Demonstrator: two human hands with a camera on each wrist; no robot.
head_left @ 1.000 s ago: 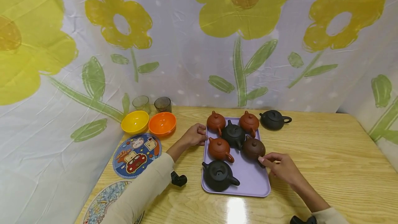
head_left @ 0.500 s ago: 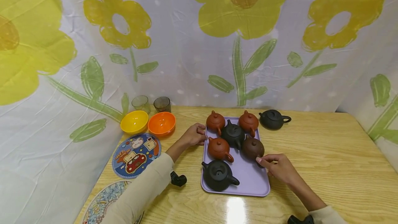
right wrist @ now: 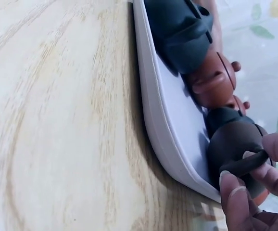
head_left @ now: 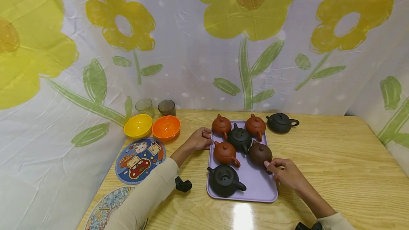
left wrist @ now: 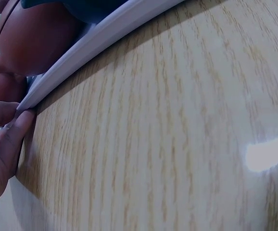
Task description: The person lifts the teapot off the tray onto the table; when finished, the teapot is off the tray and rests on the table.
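A lilac tray on the wooden table carries several small teapots: red-brown ones, black ones and a dark brown teapot. My right hand pinches that pot's handle at the tray's right side. The right wrist view shows the fingers curled round the dark handle of the teapot above the tray's rim. My left hand grips the tray's left edge. In the left wrist view its fingertips pinch the rim beside a red-brown pot.
A black teapot stands on the table just right of the tray's far corner. A yellow bowl, an orange bowl and two glasses sit at the left, with a round cartoon mat nearer. Flowered cloth hangs behind.
My right hand has shifted a little toward me at the dark brown teapot's handle. The left hand and the other pots have not moved.
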